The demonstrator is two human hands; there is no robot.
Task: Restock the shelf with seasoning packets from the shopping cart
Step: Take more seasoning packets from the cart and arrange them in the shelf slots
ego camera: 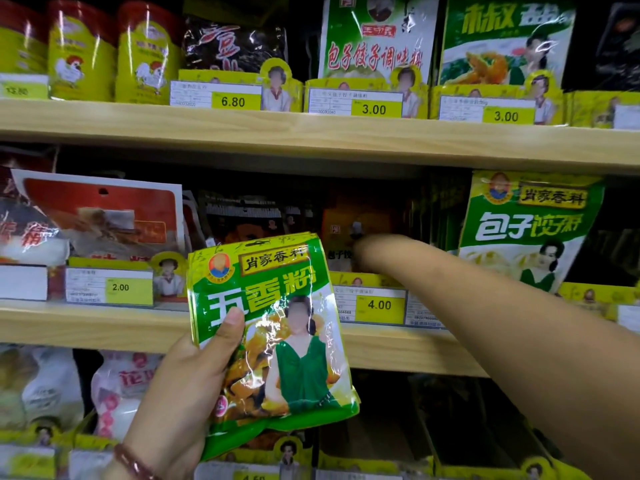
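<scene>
My left hand grips a stack of green and yellow seasoning packets in front of the middle shelf, thumb pressed on the front packet. My right arm stretches from the lower right into the dark bay of that shelf above the 4.00 price tag. My right hand is deep in the shadow there, and its fingers are not visible. A dim orange-brown packet stands just behind it; whether the hand touches it is unclear.
The same shelf holds a green dumpling-seasoning packet on the right and red and white packets on the left. The upper shelf carries yellow canisters and more packets. White bags sit on the lower shelf.
</scene>
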